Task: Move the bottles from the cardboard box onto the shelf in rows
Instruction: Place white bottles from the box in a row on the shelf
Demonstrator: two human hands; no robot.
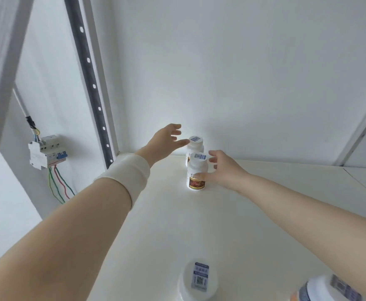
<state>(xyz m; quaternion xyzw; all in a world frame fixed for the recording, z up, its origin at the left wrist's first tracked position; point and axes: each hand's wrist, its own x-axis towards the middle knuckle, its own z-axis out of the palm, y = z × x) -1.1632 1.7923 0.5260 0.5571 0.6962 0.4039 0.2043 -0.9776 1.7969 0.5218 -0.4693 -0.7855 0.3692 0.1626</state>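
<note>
Loosely, front bottle (196, 167) sits inside right grip (223, 170), thumb touching.

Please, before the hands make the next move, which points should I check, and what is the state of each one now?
1. The front bottle stands upright on the shelf: ok.
2. The rear bottle stands upright just behind it: ok.
3. The left hand is free, with fingers spread and holding nothing: ok.
4. The right hand has let go of the front bottle: cannot tell; its thumb lies on the label.
5. The nearest bottle is in line with the row: cannot tell; only its cap shows.
</note>
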